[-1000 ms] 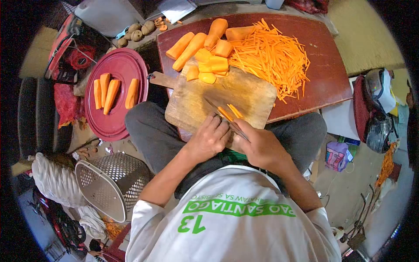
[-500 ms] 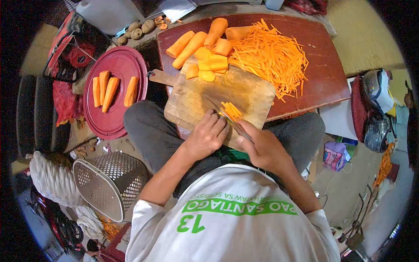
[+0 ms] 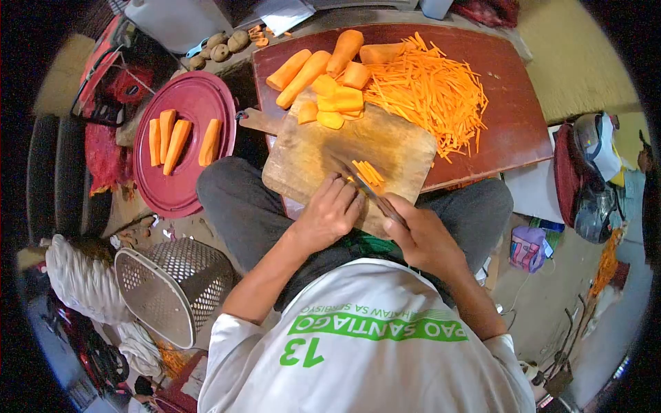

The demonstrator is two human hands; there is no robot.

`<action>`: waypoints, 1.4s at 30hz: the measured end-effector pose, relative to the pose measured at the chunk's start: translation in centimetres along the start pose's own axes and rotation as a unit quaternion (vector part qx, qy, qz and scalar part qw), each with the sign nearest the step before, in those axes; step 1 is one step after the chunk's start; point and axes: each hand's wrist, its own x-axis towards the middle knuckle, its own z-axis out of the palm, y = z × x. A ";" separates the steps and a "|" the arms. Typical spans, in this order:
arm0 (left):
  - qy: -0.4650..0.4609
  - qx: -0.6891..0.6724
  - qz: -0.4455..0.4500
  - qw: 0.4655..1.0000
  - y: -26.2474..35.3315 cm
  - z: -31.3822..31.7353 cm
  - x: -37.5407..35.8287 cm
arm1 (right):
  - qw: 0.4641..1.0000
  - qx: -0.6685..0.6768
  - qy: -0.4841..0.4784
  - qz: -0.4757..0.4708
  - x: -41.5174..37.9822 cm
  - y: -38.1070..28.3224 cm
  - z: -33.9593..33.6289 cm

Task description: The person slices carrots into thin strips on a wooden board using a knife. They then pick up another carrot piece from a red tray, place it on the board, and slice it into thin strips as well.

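Observation:
My right hand [image 3: 428, 241] grips the dark handle of a kitchen knife [image 3: 375, 196], its blade slanting up and left across the wooden cutting board [image 3: 296, 165]. My left hand [image 3: 332, 213] is curled on the board beside the blade, knuckles bent. A bit of orange shows at its fingertips, where a carrot piece is mostly hidden. Several cut carrot sticks [image 3: 368, 173] lie just right of the blade. Flat carrot slices [image 3: 341, 100] rest on the board's far edge. Beyond them is a large heap of carrot strips [image 3: 430, 96].
The board leans over my lap onto a dark red table [image 3: 506, 103]. Peeled carrots [image 3: 306, 77] lie at its far left. More carrots [image 3: 177, 146] sit on a round red lid [image 3: 196, 196]. A plastic basket [image 3: 155, 296] is at lower left; potatoes [image 3: 220, 52] lie behind.
The knife has shifted slightly right and down with my right hand, its handle turned a little. My left hand stays nearly in place. The whole view has shifted slightly.

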 end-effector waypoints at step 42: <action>0.009 0.036 -0.015 0.999 0.1 -0.4 -0.6 | 1.000 -0.025 0.006 0.006 -1.2 -0.3 0.6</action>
